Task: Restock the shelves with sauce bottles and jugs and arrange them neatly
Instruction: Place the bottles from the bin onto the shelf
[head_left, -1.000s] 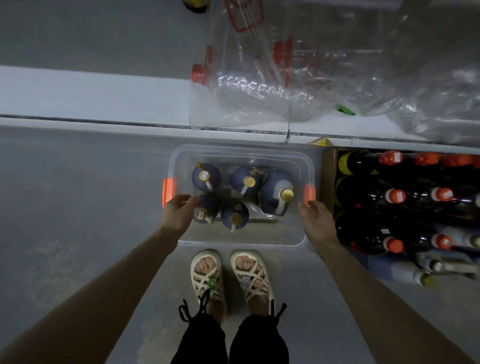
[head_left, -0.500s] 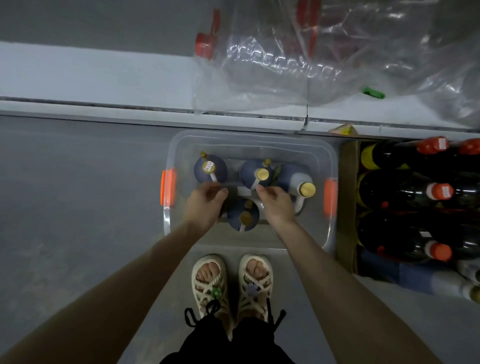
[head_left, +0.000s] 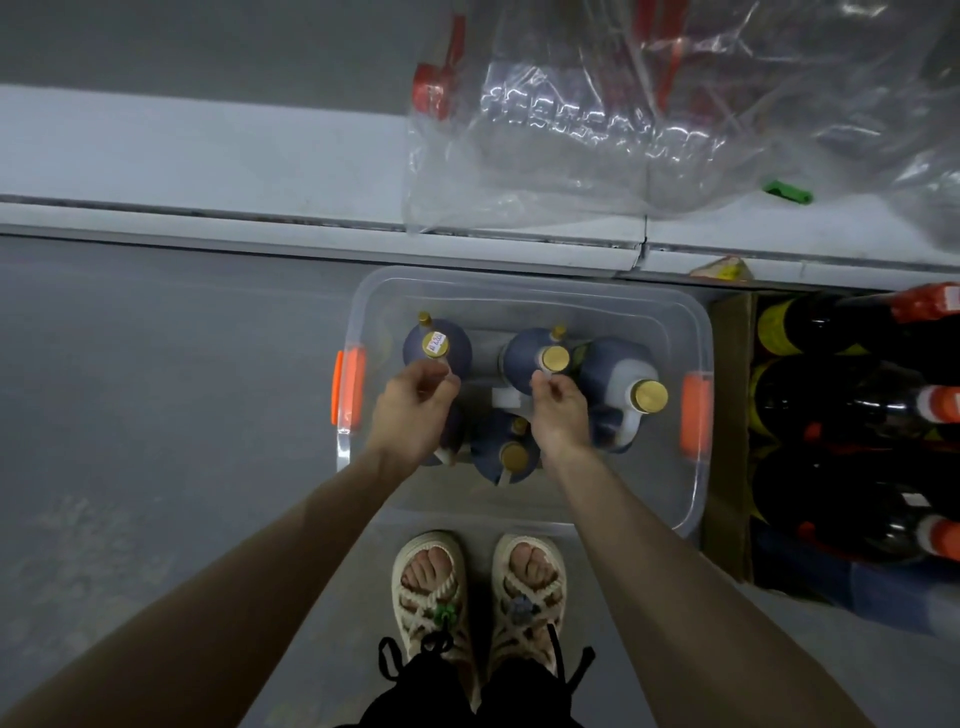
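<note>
1. Head view, centre of the frame: a clear bin with orange latches sits on the grey floor against the white shelf base. It holds dark-blue jugs with gold caps.
2. The left hand is inside the bin, with its fingers curled round the white handle of the upper-left jug.
3. The right hand is curled the same way on the handle of the middle jug.
4. A larger jug leans at the bin's right side.
5. At the right edge is a cardboard box of dark, red-capped bottles. At the upper right, a crumpled clear bag lies on the shelf.
</note>
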